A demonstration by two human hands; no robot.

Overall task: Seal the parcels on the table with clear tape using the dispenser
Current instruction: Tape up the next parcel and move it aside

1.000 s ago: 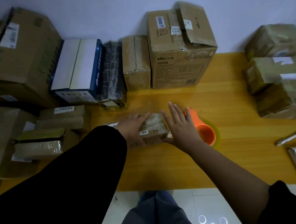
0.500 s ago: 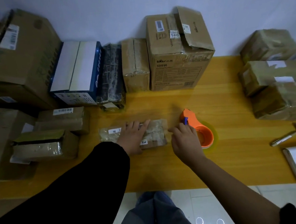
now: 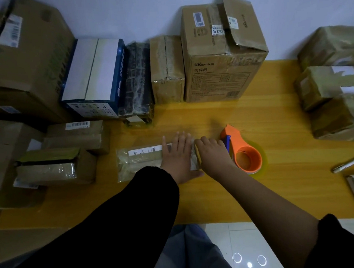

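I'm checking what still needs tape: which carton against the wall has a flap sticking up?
The tall brown carton with the Bear logo, back centre: its right top flap is lifted, unlike any other there.

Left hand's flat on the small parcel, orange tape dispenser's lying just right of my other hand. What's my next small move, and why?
Probably move the right hand onto the orange dispenser and grip it. The left hand lies flat on the small parcel, steadying it, while the right hand sits curled at the parcel's right end and the dispenser lies ungripped on the table beside it.
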